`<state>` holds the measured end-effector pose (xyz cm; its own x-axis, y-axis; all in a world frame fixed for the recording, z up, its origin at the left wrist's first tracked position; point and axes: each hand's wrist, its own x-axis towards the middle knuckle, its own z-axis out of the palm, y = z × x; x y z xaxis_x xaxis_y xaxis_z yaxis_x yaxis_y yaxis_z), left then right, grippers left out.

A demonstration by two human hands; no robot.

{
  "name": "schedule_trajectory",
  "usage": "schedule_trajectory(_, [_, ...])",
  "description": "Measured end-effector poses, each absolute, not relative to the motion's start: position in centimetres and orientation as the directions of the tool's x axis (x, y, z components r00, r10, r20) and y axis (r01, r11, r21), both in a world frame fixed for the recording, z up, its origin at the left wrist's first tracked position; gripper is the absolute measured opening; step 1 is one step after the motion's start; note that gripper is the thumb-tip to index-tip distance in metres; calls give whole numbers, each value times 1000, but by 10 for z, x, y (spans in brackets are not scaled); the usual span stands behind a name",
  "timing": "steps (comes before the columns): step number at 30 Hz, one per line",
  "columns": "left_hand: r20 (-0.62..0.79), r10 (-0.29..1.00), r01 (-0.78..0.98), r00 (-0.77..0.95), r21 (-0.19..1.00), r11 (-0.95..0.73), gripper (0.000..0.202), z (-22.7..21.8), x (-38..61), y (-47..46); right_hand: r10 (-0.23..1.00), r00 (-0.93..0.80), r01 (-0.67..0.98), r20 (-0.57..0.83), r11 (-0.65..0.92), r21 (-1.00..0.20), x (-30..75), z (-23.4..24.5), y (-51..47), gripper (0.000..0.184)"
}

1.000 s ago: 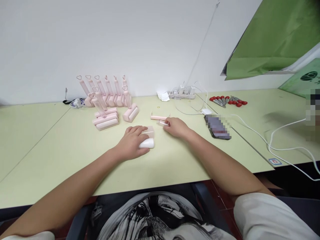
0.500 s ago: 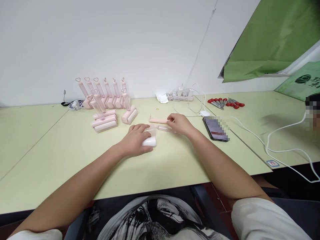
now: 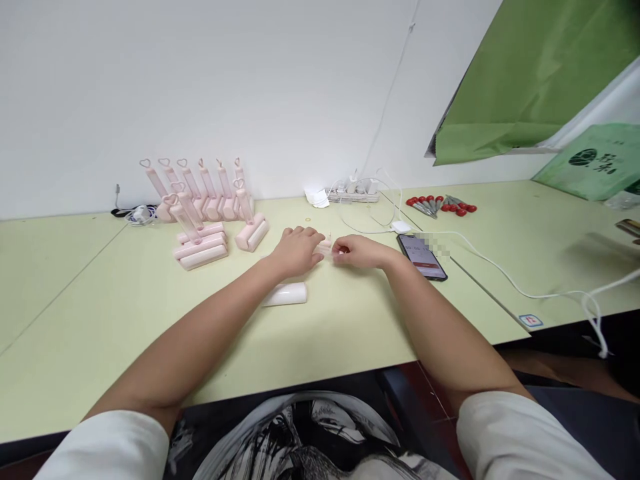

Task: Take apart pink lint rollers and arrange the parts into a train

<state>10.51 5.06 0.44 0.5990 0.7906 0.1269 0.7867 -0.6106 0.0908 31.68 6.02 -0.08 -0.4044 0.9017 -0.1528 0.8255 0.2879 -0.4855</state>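
Observation:
My left hand [image 3: 299, 252] reaches over the table, its fingertips and thumb on either side of the left end of a slim pink lint roller handle [image 3: 326, 246]. Opposite it, my right hand [image 3: 364, 252] has its fingers curled in a pinch at the right end of that handle. Most of the handle is hidden by the fingers, and the clear tube seen beside it before cannot be made out. Below my left wrist lies a white cylindrical roll [image 3: 290, 294], partly covered by the forearm.
Several pink lint rollers [image 3: 203, 248] with heart-shaped tops stand at the left; another [image 3: 251, 232] is nearer my hand. At the back are a power strip [image 3: 353, 196] and crumpled paper [image 3: 317, 197]. Right are a phone [image 3: 423, 257], cables and red-ended metal tools [image 3: 434, 203].
My left hand has left the white roll and moved right and away to the pink handle. My right hand stays near the handle's right end. The camera view has shifted slightly.

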Motion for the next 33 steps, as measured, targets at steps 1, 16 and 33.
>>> schedule_trajectory(1, [139, 803, 802, 579, 83, -592, 44, 5, 106, 49, 903, -415, 796, -113, 301, -526, 317, 0, 60, 18])
schedule_trajectory(16, [-59, 726, 728, 686, 57, -683, 40, -8, 64, -30, 917, -379, 821, -126, 270, -504, 316, -9, 65, 24])
schedule_trajectory(33, [261, 791, 817, 553, 16, -576, 33, 12, 97, 44, 913, -394, 367, 104, 260, -893, 312, 2, 56, 51])
